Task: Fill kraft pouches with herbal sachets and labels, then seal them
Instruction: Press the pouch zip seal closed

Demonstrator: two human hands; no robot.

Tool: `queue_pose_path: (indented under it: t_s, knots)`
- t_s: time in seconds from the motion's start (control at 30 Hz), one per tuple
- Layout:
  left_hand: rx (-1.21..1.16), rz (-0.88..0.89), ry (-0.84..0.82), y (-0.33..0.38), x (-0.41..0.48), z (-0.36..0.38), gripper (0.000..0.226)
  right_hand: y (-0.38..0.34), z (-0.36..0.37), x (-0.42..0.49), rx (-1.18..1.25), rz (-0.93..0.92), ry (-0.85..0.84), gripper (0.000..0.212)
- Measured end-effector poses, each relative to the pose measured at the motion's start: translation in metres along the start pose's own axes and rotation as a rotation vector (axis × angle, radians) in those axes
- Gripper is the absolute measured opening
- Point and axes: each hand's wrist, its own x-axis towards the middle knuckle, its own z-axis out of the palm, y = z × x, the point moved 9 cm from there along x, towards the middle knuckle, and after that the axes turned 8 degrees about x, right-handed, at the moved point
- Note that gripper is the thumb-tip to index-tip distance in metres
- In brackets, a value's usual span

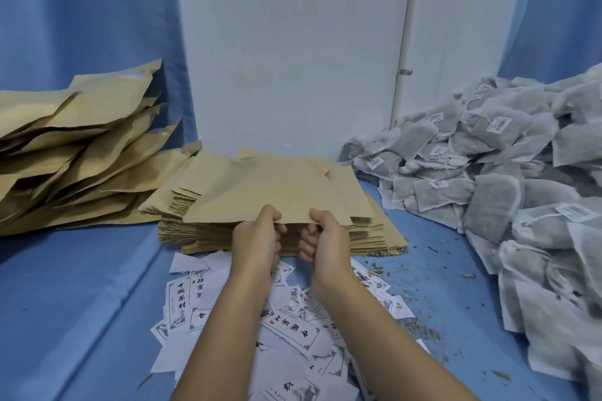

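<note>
Blue cloth (97, 286) covers the work surface and hangs behind it, with a white panel (293, 42) rising at the back. At the centre sits the stack of flat kraft pouches (368, 234), the landmark for everything else. Right of the stack lies a big heap of grey herbal sachets (488, 172), soft mesh bags with small tags. Left of the stack, a looser pile of puffier kraft pouches (71, 153) leans in layers. In front of the stack, printed labels (290, 329) lie scattered, some overlapping.

On top of the stack rests the top pouch (273, 185), its near edge lifted. The left hand (257, 238) and the right hand (322, 238) each pinch that edge, fingers curled under and thumbs on top, close together. The pouch looks light, thin and easily creased, so the mouth edge seems the right place to hold it and part its two layers. Nothing blocks the sachets; the forearms cover some labels. Herb crumbs (420, 325) dot the cloth to the front right of the stack.
</note>
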Motion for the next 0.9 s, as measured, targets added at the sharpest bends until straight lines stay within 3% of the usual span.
queue_pose_path:
  t_s: [0.1, 0.27, 0.4, 0.57, 0.9]
  knots:
    - [-0.074, -0.007, 0.021, -0.002, 0.002, -0.002, 0.028, 0.005, 0.0, 0.001, -0.002, 0.04, -0.006, 0.04]
    - [-0.022, -0.081, -0.121, -0.015, 0.001, 0.013, 0.031, 0.01, 0.007, -0.002, -0.165, 0.073, -0.053, 0.038]
    - [-0.05, -0.064, -0.042, -0.013, 0.002, 0.011, 0.026, 0.003, -0.002, 0.002, -0.071, 0.047, 0.011, 0.035]
    - [-0.055, -0.061, -0.084, -0.012, 0.001, 0.013, 0.027, 0.005, -0.001, 0.002, -0.213, 0.068, -0.017, 0.035]
    - [-0.079, -0.015, 0.095, -0.002, 0.003, -0.024, 0.025, -0.004, -0.01, 0.004, -0.001, 0.048, 0.079, 0.036]
